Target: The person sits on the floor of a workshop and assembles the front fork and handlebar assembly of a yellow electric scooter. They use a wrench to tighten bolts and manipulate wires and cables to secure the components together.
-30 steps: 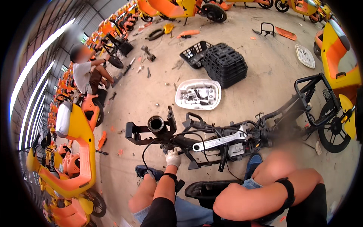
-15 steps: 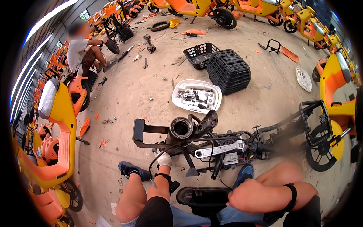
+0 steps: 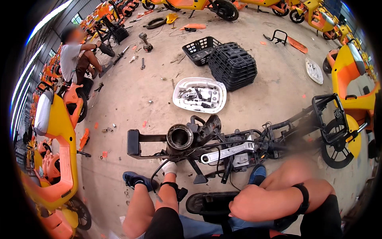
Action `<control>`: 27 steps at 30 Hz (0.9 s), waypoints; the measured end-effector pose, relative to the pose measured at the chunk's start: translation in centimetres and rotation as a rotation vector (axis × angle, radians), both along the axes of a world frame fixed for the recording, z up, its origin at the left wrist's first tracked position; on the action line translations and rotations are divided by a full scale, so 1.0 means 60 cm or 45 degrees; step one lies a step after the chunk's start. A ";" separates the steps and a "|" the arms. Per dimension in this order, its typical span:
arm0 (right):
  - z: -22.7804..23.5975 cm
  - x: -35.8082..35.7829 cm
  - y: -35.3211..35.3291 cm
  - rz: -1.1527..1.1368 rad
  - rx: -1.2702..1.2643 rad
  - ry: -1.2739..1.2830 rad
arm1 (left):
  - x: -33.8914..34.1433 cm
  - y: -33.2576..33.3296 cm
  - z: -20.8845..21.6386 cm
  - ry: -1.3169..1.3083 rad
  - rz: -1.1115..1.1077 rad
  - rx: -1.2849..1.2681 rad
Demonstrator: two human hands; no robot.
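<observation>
My left hand (image 3: 169, 167), in a white glove, reaches under the round open tube (image 3: 180, 136) at the left end of a stripped scooter frame (image 3: 191, 150). The frame hides its fingers, so its grip cannot be made out. A large silver adjustable wrench (image 3: 227, 153) lies across the frame, among black cables. My right hand (image 3: 248, 204) is bare and curled closed beside my bent right leg, above the edge of a black bin-like part (image 3: 199, 202). Whatever its fingers may hold is hidden. A black cable (image 3: 154, 175) hangs down near my left wrist.
Beyond the frame stands a white tray (image 3: 181, 104) with bolts and small parts. Black crates (image 3: 232, 67) are stacked behind it. Yellow-orange scooters (image 3: 59, 151) flank me on both sides. A seated person (image 3: 73, 55) works at the far left. A power tool (image 3: 145, 43) stands on the floor.
The whole scene has shifted slightly left and upward in the view. My left hand stays under the tube and my right hand stays curled by my leg; the wrench keeps its place.
</observation>
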State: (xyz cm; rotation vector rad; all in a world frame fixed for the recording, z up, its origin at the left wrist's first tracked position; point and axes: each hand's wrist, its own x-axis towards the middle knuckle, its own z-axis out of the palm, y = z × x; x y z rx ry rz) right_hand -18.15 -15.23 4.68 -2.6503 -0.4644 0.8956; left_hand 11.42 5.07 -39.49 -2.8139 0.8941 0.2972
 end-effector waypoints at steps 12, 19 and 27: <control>-0.015 -0.001 0.017 -0.102 0.070 0.081 | -0.007 0.042 0.003 0.068 0.208 -0.102; -0.079 -0.023 0.023 -0.174 0.188 -0.149 | -0.014 0.083 0.020 0.027 0.328 -0.469; -0.068 0.006 0.046 -0.176 0.036 -0.097 | 0.035 0.277 -0.103 0.111 0.649 -0.643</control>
